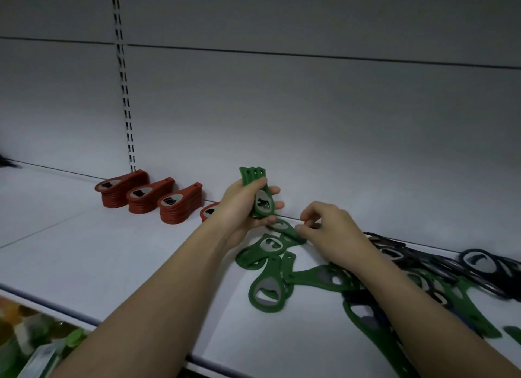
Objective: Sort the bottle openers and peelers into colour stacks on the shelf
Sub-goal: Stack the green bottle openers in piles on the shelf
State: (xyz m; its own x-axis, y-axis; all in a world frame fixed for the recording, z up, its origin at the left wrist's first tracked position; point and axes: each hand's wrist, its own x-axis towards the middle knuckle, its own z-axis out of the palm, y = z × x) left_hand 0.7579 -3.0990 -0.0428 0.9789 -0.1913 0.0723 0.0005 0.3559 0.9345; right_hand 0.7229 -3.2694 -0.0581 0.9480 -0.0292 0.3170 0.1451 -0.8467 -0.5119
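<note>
My left hand (242,205) grips a small bunch of green bottle openers (258,190), held upright above the white shelf (98,253). Just right of it, my right hand (328,231) pinches the handle of another green opener (284,227) lying by the back wall. More loose green openers (267,289) lie scattered below both hands. Three stacks of red openers (149,194) stand in a row at the back left, and a fourth red stack (208,212) is partly hidden behind my left wrist.
A jumble of dark blue and green openers (439,267) spreads along the shelf to the right. The grey back panel with a slotted upright (124,90) rises behind. Coloured goods (36,341) show on the level below at bottom left.
</note>
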